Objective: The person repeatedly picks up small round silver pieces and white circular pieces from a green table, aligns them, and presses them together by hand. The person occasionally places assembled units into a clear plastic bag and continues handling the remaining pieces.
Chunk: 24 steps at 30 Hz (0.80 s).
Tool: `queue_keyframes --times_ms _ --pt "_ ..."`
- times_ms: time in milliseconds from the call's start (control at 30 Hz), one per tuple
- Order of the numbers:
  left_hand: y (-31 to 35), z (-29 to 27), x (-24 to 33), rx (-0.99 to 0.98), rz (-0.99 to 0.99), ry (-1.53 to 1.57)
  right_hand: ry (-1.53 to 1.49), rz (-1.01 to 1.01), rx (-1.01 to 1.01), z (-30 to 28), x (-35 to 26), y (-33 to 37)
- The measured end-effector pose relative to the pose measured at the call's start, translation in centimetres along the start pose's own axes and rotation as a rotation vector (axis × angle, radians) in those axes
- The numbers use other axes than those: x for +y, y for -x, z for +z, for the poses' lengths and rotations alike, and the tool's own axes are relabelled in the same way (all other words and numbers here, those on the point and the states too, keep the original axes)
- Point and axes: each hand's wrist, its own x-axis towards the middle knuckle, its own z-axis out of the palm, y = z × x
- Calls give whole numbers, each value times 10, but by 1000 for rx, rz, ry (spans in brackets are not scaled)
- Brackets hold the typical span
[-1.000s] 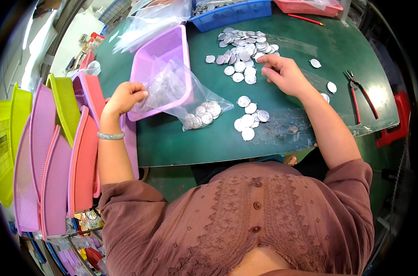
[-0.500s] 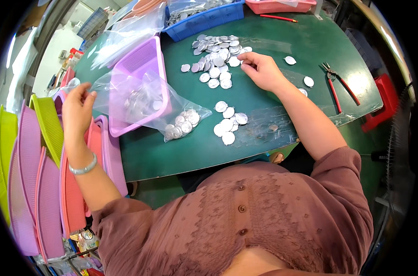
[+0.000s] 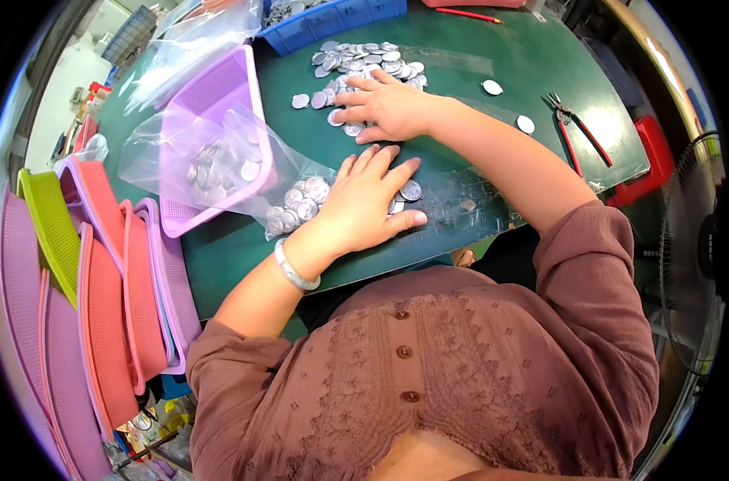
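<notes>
My right hand (image 3: 390, 108) lies palm down with fingers spread over the near part of a pile of flat silvery metal discs (image 3: 364, 58), some with small loops. Closer to my body, my left hand (image 3: 363, 204) is stretched flat over a smaller group of discs (image 3: 411, 191), covering most of them. Left of that hand, a clear plastic bag (image 3: 288, 172) holds several discs in its near corner. The bag drapes over the rim of a purple basket (image 3: 255, 88), and more discs show through the plastic there.
Red-handled pliers (image 3: 569, 128) and loose discs (image 3: 492, 86) lie right on the green table (image 3: 461, 144). A blue bin (image 3: 332, 28) of metal parts and a red pen (image 3: 470, 14) are at the back. Stacked baskets (image 3: 108, 321) stand left; a fan (image 3: 689, 248) stands right.
My left hand has moved right from beside the bag onto the small group of discs. My right hand has shifted left over the pile, fingers spreading. The view has shifted slightly.
</notes>
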Motion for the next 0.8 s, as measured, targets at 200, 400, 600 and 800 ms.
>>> queue_keyframes --times_ms 200,400,600,800 --pt "8 19 -4 -44 65 -32 -120 -7 18 -4 -1 14" --pt "16 28 -4 58 158 49 -230 16 0 -12 1 32" --pt "25 14 4 -18 167 159 -350 144 60 -28 -12 31" --pt "0 0 -19 205 -217 489 -356 231 148 -13 -21 28"
